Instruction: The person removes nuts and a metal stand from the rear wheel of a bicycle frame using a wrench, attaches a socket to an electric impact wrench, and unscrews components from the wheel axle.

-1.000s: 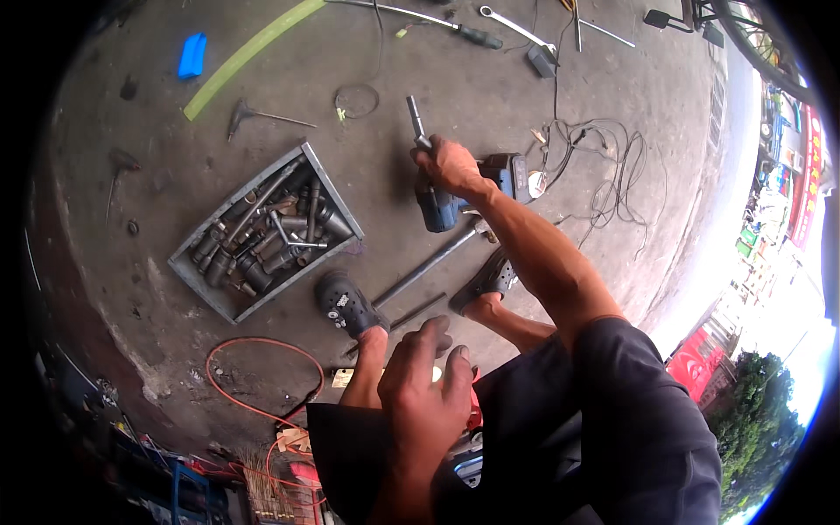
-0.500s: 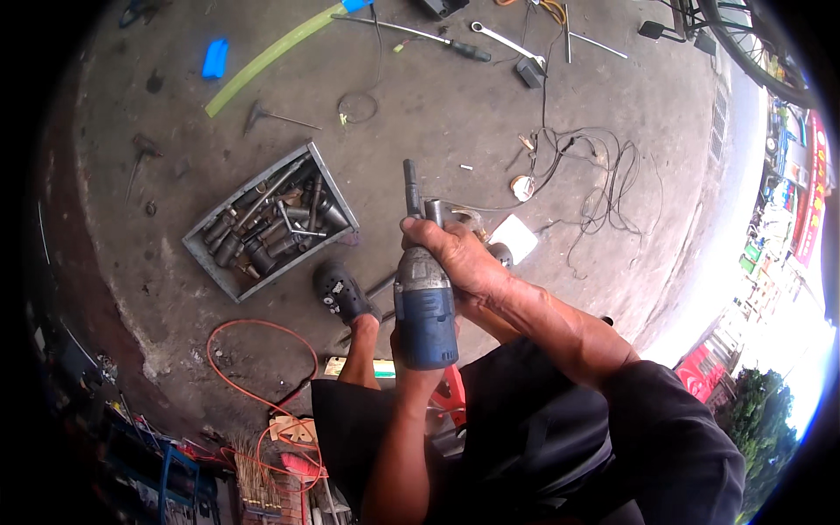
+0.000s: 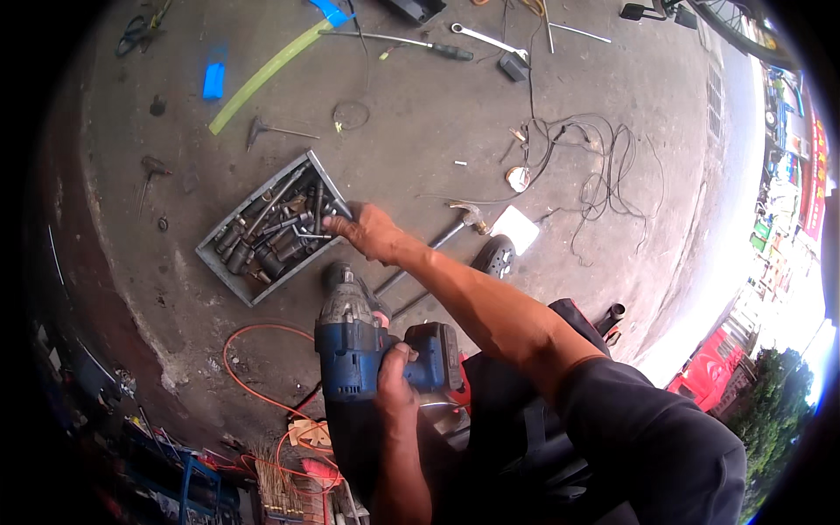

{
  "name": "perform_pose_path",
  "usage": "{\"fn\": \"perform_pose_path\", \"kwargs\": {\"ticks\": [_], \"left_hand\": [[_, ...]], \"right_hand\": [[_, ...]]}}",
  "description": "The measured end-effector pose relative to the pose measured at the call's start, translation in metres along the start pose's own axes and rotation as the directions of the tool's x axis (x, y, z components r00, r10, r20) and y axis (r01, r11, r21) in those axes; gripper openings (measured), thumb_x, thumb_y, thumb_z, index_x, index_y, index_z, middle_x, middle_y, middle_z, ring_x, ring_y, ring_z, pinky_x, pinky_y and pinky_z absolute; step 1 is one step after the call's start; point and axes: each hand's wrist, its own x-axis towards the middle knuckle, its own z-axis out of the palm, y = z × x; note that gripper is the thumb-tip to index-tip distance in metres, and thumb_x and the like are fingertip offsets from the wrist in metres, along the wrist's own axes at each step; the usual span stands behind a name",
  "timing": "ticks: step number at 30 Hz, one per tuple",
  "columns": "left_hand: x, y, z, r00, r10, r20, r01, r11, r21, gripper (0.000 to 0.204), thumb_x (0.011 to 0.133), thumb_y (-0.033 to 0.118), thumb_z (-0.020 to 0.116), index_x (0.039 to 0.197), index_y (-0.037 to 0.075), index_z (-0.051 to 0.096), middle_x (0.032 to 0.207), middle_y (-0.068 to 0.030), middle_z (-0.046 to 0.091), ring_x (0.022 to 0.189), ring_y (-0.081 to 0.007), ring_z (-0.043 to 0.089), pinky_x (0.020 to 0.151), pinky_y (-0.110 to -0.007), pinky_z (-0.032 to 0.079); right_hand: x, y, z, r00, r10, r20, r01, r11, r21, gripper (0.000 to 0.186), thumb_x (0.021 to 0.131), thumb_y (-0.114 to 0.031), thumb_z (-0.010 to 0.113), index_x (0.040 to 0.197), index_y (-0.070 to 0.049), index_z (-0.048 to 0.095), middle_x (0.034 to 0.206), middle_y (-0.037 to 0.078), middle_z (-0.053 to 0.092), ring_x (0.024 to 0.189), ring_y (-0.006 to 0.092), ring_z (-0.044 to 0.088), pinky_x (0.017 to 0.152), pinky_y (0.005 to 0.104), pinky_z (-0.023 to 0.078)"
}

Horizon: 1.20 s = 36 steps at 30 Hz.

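Note:
A blue cordless impact wrench (image 3: pixel 348 350) is in my left hand (image 3: pixel 397 385), with my fingers wrapped round its handle above the dark battery. Its bare square drive points away from me, toward the metal tray (image 3: pixel 225 279). My right hand (image 3: pixel 376 234) reaches over the tray's right rim. Its fingers are closed round what looks like a dark metal socket (image 3: pixel 339 209), partly hidden by the hand. Inside the tray lies a heap of sockets (image 3: pixel 269 258), extension bars and other steel pieces.
A hammer (image 3: pixel 471 217) lies by my right shoe (image 3: pixel 497 255), beside a white square piece (image 3: pixel 514 229). Tangled black cable (image 3: pixel 604 175) is farther right. A T-handle tool (image 3: pixel 262 131), a combination wrench (image 3: pixel 490 38) and a yellow-green strip (image 3: pixel 267 77) lie beyond. An orange hose (image 3: pixel 234 337) curls at left.
My right hand has left the wrench's nose and moved left to the tray; the long piece at the nose is off. The wrench has shifted left and turned, showing its battery.

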Motion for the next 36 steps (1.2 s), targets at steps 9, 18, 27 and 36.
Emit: {"fn": "perform_pose_path", "kwargs": {"ticks": [9,18,27,36], "left_hand": [[-0.089,0.203,0.017,0.938,0.049,0.343,-0.158,0.941,0.298,0.040,0.064,0.003,0.054,0.104,-0.003,0.054,0.082,-0.0074,0.058,0.074,-0.0186,0.056,0.070,-0.028,0.045],[-0.182,0.343,0.044,0.279,0.302,0.912,-0.884,0.451,0.121,0.026,0.069,0.021,0.071,0.088,0.005,0.061,0.071,-0.0104,0.063,0.070,-0.0321,0.061,0.064,-0.039,0.048],[-0.296,0.383,0.194,-0.117,-0.126,0.985,-0.970,-0.200,-0.141,0.050,0.060,0.019,0.072,0.106,0.007,0.055,0.083,-0.0146,0.061,0.077,-0.0334,0.061,0.066,-0.042,0.048],[-0.399,0.294,0.379,-0.412,0.153,0.898,-0.795,0.421,-0.436,0.025,0.075,0.007,0.064,0.099,0.004,0.063,0.093,-0.0108,0.064,0.088,-0.0262,0.060,0.078,-0.036,0.047]], "right_hand": [[-0.224,-0.083,-0.114,0.978,0.203,-0.046,0.092,-0.224,0.970,0.035,0.087,-0.044,0.054,0.077,-0.011,0.045,0.056,-0.004,0.037,0.045,0.0093,0.037,0.046,0.0263,0.040],[-0.483,-0.139,-0.171,0.903,0.171,-0.394,0.429,-0.384,0.817,0.033,0.088,-0.042,0.053,0.078,-0.012,0.043,0.056,-0.004,0.032,0.045,0.0105,0.032,0.047,0.0290,0.040],[-0.625,0.014,-0.218,0.899,0.239,-0.367,0.431,-0.633,0.643,0.030,0.091,-0.037,0.047,0.078,-0.012,0.039,0.055,-0.002,0.034,0.041,0.0088,0.030,0.037,0.0253,0.030],[-0.785,0.094,-0.357,0.446,0.037,-0.894,0.595,-0.758,0.266,0.044,0.088,-0.039,0.051,0.053,-0.016,0.037,0.042,-0.003,0.029,0.036,0.0104,0.031,0.038,0.0269,0.029]]}}
